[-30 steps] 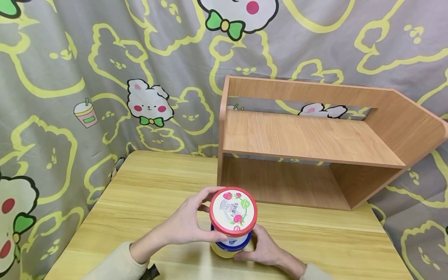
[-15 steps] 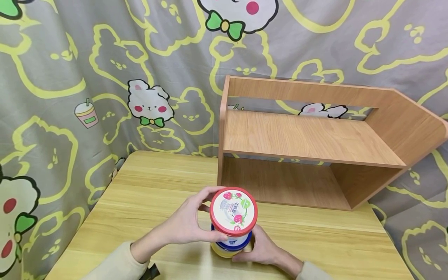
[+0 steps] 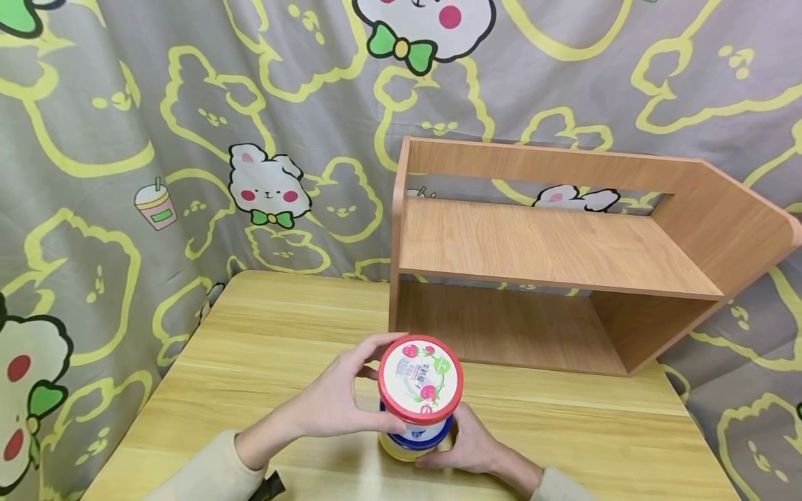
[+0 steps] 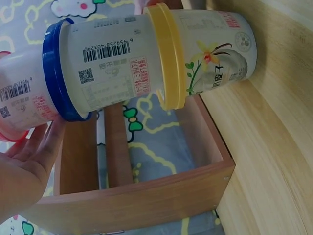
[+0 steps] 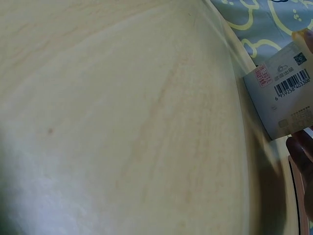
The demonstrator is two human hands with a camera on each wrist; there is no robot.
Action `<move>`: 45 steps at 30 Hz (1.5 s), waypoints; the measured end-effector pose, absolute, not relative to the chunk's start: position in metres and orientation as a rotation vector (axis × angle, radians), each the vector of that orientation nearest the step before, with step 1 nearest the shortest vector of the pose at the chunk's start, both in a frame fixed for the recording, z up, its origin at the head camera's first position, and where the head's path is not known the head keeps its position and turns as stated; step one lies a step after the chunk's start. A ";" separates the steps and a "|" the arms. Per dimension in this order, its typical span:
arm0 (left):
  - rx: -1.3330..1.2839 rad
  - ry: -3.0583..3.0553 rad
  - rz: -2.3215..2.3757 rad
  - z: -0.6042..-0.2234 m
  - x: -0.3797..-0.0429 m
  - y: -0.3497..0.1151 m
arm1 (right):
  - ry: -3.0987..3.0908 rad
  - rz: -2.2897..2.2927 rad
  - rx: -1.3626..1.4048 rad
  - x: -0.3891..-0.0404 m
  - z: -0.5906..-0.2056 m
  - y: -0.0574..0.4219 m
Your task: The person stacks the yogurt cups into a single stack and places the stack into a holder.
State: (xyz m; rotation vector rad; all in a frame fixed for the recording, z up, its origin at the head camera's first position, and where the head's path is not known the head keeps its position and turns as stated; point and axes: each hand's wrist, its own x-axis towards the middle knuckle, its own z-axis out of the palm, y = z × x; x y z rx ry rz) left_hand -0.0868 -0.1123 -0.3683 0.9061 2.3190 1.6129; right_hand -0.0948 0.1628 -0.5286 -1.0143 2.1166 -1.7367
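Observation:
Three lidded paper cups stand stacked in front of me. The top cup has a red lid (image 3: 421, 379) with strawberries printed on it. Beneath it is a cup with a blue lid (image 4: 56, 71), and lowest is one with a yellow lid (image 4: 171, 56) and a vanilla flower on its side. My left hand (image 3: 351, 393) grips the red-lidded cup, thumb in front and fingers behind. Lower down, my right hand (image 3: 473, 442) holds the stack from the right, round the yellow-lidded cup (image 5: 281, 93). Most of its fingers are hidden behind the cups in the head view.
Behind the stack to the right stands a two-tier wooden shelf (image 3: 557, 243) on the wooden table (image 3: 269, 334). A patterned curtain (image 3: 338, 139) hangs behind. Close to my left sleeve lies a small black object (image 3: 269, 486), partly hidden.
The red-lidded cup has shifted very slightly right, with my left hand staying on it. Both hands keep nearly the same places, and the shelf has not moved.

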 end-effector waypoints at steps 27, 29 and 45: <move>0.867 2.495 2.030 -0.359 -0.157 -0.137 | 2.130 -1.736 -0.976 -0.092 -0.529 0.168; 0.837 2.500 2.055 -0.357 -0.167 -0.136 | 2.134 -1.732 -0.985 -0.092 -0.529 0.168; 0.739 2.526 2.144 -0.345 -0.210 -0.119 | 2.139 -1.712 -0.946 -0.091 -0.527 0.168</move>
